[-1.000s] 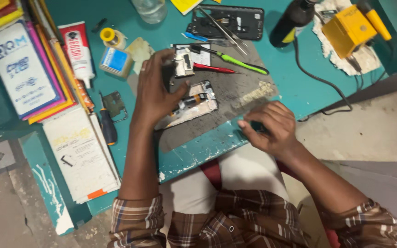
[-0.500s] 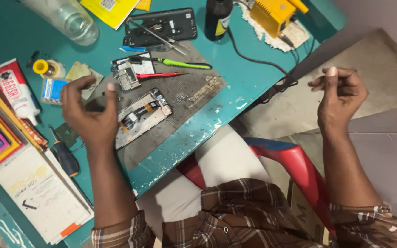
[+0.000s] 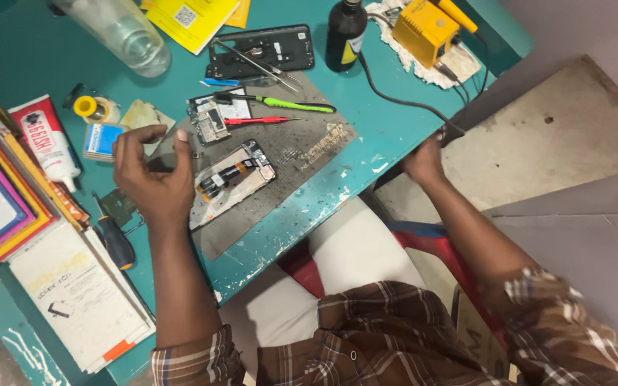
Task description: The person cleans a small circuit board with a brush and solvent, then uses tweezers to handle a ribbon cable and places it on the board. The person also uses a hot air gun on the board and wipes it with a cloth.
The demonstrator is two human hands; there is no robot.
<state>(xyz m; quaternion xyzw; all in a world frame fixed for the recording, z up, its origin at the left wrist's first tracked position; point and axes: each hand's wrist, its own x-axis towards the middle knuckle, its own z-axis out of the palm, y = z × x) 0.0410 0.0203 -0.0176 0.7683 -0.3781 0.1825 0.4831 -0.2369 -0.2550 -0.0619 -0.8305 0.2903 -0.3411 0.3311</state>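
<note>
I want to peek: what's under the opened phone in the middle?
The opened phone lies on a grey work mat, which rests on the teal table. The mat directly beneath the phone is covered.

Person, head view: brown-and-white plaid cotton shirt, sleeves rolled to approx. elbow; white trousers; bare left hand & right hand.

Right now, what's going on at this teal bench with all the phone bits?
A person seated at a teal workbench is taking a phone apart. The left hand hovers with curled fingers over the grey work mat, just left of an opened phone frame; whether it pinches anything is unclear. The right hand reaches to the bench's edge near a black cable. A green-handled tool, a red one and tweezers lie untouched.
</note>
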